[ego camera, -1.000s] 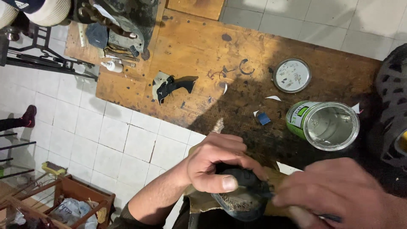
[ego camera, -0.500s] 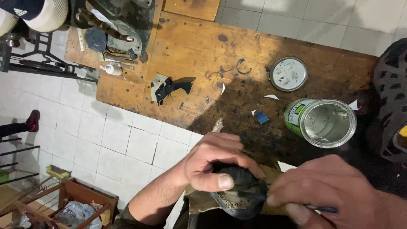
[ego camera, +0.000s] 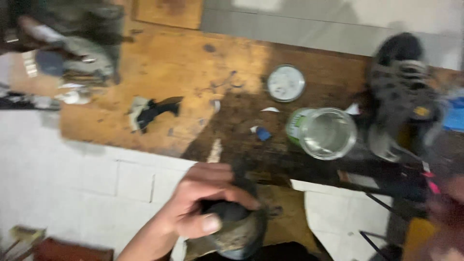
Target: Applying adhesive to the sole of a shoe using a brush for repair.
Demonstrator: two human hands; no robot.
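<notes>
My left hand (ego camera: 203, 203) is wrapped tight around a dark shoe (ego camera: 237, 227), thumb pressed on top, held low in front of me just off the edge of the surface (ego camera: 159, 63). My right hand (ego camera: 447, 212) is a blur at the far right edge, so I can't tell if it's holding anything. The open can (ego camera: 323, 133) sits on the surface just above, its lid (ego camera: 285, 83) beside it. I reckon the trick here is keeping the shoe steady and tilted toward me, grip firm, so it doesn't twist.
</notes>
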